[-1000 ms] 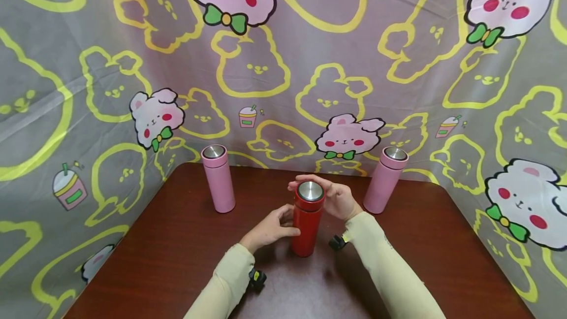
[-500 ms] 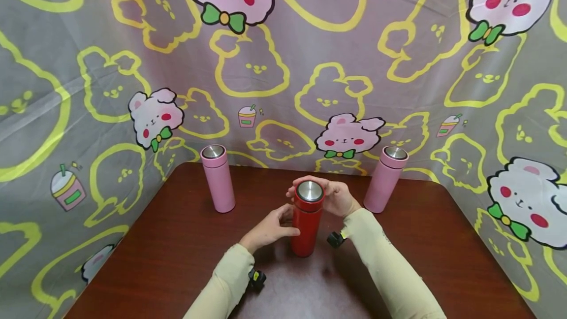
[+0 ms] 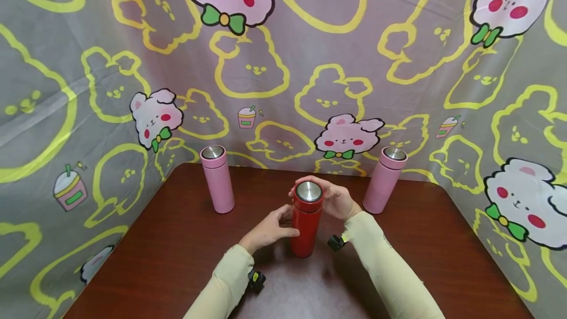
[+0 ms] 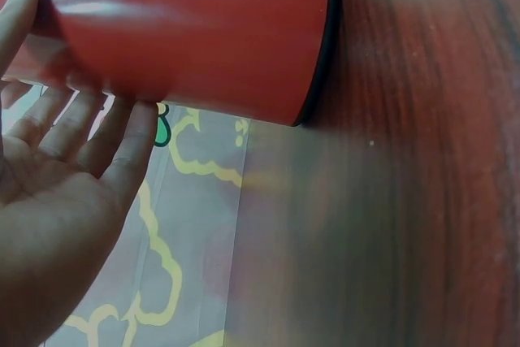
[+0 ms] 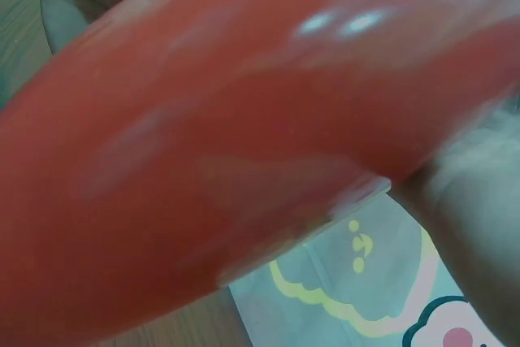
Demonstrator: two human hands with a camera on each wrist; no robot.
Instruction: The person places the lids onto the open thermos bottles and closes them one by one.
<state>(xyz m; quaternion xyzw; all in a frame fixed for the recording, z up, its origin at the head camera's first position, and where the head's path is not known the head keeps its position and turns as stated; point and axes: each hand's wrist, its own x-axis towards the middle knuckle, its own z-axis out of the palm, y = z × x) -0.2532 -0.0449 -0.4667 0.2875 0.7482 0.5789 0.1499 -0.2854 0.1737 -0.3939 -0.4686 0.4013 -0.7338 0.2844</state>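
An upright red thermos bottle (image 3: 306, 230) with a silver-topped lid stands on the table, between both hands. My left hand (image 3: 267, 230) holds its body from the left, thumb at the front and fingers reaching behind. In the left wrist view, the left hand (image 4: 73, 176) spreads its fingers along the red bottle (image 4: 203, 38), whose dark base rim shows. My right hand (image 3: 338, 200) holds the upper part from the right, its fingers passing behind the lid. The bottle (image 5: 227, 136) fills most of the right wrist view, so much of that grip is hidden.
One pink thermos bottle (image 3: 218, 181) stands upright at the back left, another pink thermos bottle (image 3: 384, 181) at the back right. Both are on the dark brown wooden table (image 3: 168, 250). A patterned cloth (image 3: 266, 63) encloses the table's back and sides.
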